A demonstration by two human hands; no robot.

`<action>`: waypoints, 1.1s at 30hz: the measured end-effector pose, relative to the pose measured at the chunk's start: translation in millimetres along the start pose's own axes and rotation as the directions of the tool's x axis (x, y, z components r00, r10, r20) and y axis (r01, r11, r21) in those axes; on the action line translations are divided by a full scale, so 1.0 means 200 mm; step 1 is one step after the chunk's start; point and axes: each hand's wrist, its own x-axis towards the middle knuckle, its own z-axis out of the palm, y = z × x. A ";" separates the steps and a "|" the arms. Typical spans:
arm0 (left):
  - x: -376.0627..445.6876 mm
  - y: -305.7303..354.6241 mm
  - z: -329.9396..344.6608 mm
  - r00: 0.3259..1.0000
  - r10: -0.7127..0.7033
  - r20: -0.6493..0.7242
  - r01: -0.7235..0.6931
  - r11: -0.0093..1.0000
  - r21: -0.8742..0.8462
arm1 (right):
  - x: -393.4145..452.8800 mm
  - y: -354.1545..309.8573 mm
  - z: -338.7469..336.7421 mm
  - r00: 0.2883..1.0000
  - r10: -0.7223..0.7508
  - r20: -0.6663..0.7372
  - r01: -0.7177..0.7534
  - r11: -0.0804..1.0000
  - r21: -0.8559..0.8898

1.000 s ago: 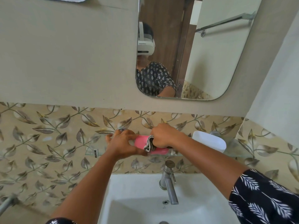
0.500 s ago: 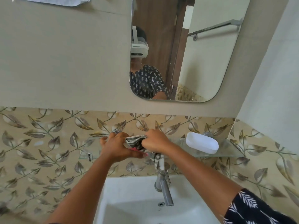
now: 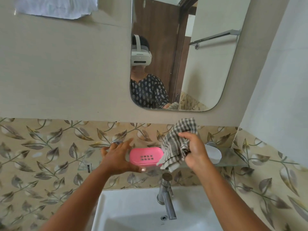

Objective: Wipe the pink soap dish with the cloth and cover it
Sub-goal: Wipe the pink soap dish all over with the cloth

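Soap dish: pink soap dish (image 3: 146, 155) on glass shelf (image 3: 233, 156), uncovered
Left hand: left hand (image 3: 117, 160) spread wide beside dish
Right hand: right hand (image 3: 194, 151) gripping checked cloth (image 3: 175, 144), raised right of dish
Lid: white lid (image 3: 215, 154) behind right hand

I was looking at a home bathroom: sink (image 3: 133, 210), tap (image 3: 166, 197), wall mirror (image 3: 200, 64), leaf-patterned tiles (image 3: 50, 147).

You are looking at nothing readable here: no words, brand marks, numbers or signs are showing anywhere across the frame, from the upper left down to the bottom edge.
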 end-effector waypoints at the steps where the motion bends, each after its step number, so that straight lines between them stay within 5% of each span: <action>1: -0.01 0.00 0.00 1.000 0.017 0.001 -0.017 1.000 -0.026 | 0.00 0.00 -0.01 0.998 -0.051 -0.046 0.049 0.998 -0.033; 7: -0.07 -0.01 0.02 0.973 0.211 -0.093 -0.216 0.975 -0.046 | -0.05 0.03 0.02 0.931 -0.321 -0.173 0.255 0.912 -0.323; 12: -0.06 -0.03 0.03 0.935 0.311 -0.173 -0.332 0.936 -0.115 | -0.06 0.07 0.04 0.922 -0.325 -0.212 0.283 0.937 -0.206; 25: 0.03 0.12 -0.04 0.987 -0.039 -0.155 -0.055 0.830 -0.555 | -0.09 0.10 -0.03 0.889 -0.363 -0.278 0.337 0.931 -0.138; 33: 0.06 0.06 -0.02 0.981 -0.166 -0.097 0.020 0.593 -0.805 | -0.10 0.13 -0.05 0.895 -0.366 -0.256 0.315 0.923 -0.220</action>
